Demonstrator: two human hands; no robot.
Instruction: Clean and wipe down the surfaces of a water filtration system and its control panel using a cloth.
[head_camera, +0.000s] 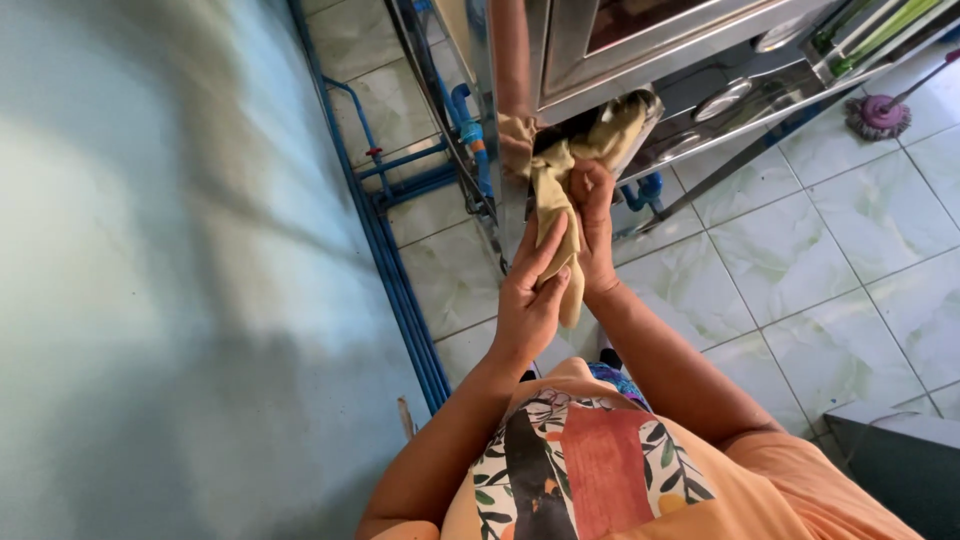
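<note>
Two hands: both on one yellowish cloth (560, 190), held up in front of the person's chest.
Left hand (530, 295): fingers stretched almost straight, palm pressed flat against the lower part of the cloth; it touches rather than clamps.
Right hand (592, 225): fingers curled tight around the middle of the cloth, gripping it from the far side.
Cloth: bunched and crumpled at the top, where it lies against the corner of a steel cabinet (650, 50); its lower end hangs down between the two hands, past the left palm.
Steel cabinet: shiny metal, with a door and a lower shelf, just beyond the hands.
Pipes (400, 250): blue, running along the foot of the wall and up beside the cabinet.
Wall (150, 250): pale blue-green, filling the left side of the view.
Floor (800, 260): pale green marbled tiles.
Mop (880, 115): purple head, lying on the tiles well away from the hands.
Clothing: orange shirt (790, 480) with a printed panel on the front.
</note>
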